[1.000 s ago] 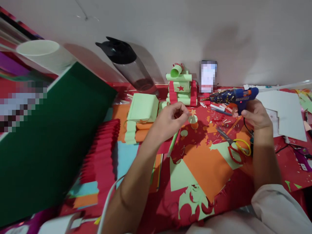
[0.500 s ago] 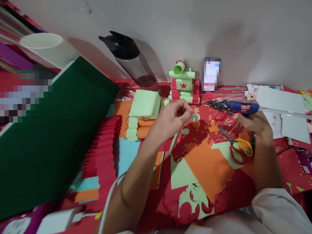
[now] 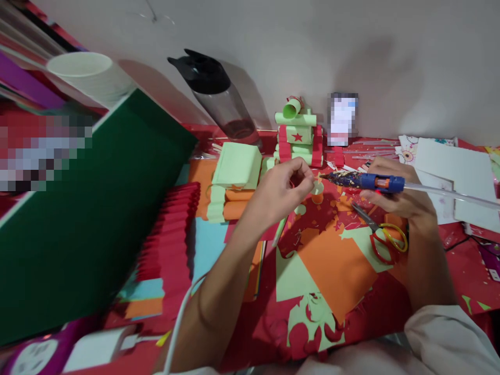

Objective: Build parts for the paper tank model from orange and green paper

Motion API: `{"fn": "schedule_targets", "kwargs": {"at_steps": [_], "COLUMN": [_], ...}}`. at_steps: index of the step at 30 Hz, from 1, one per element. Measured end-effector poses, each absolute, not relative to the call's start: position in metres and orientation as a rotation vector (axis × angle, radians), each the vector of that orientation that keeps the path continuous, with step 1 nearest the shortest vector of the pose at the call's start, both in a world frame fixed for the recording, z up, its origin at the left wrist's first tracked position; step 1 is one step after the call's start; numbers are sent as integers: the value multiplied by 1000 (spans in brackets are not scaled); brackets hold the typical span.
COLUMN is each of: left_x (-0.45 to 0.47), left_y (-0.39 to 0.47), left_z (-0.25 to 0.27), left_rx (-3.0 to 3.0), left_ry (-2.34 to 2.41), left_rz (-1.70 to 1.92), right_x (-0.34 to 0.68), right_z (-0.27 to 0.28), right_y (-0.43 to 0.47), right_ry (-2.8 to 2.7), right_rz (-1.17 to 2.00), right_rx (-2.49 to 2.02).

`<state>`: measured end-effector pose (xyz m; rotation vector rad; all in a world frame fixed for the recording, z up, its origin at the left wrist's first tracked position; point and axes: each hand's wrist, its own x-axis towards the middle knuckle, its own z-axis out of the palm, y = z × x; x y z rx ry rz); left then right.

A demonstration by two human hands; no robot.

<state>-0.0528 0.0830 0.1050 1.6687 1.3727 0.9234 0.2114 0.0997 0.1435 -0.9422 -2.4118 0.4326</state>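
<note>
My right hand (image 3: 406,192) is wrapped round a blue hot glue gun (image 3: 367,181), its nozzle pointing left and a clear glue stick (image 3: 453,192) trailing from the back. My left hand (image 3: 283,187) pinches what looks like a small orange paper star (image 3: 318,177), mostly hidden, close to the nozzle tip. Just below the fingertips stands a small orange roll with a pale green top (image 3: 317,194). Behind the left hand is a green and red paper tank model (image 3: 299,135) bearing a red star.
Scissors (image 3: 378,232) with red and yellow handles lie on paper scraps. An orange sheet (image 3: 336,271) rests in front. At left are a dark green board (image 3: 86,219), a tilted bottle (image 3: 230,104) and a white cable (image 3: 179,317). A phone (image 3: 342,120) leans on the wall.
The glue gun has come down and left, its nozzle now beside my left fingertips. My right fingers have closed further round its body. The left hand keeps its pinch.
</note>
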Motion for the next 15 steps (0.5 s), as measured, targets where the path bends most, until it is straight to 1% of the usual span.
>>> {"fn": "schedule_targets", "kwargs": {"at_steps": [7, 15], "left_x": [-49, -49], "left_y": [83, 83], "left_z": [107, 104], "left_rx": [1712, 1718], "left_ry": [1379, 1362], "left_rz": [891, 888], "right_x": [206, 207], "right_z": [148, 146], "right_y": [98, 99], "right_ry": [-2477, -2510], "right_rz": [443, 354], "right_rx": [-1092, -1079]}}
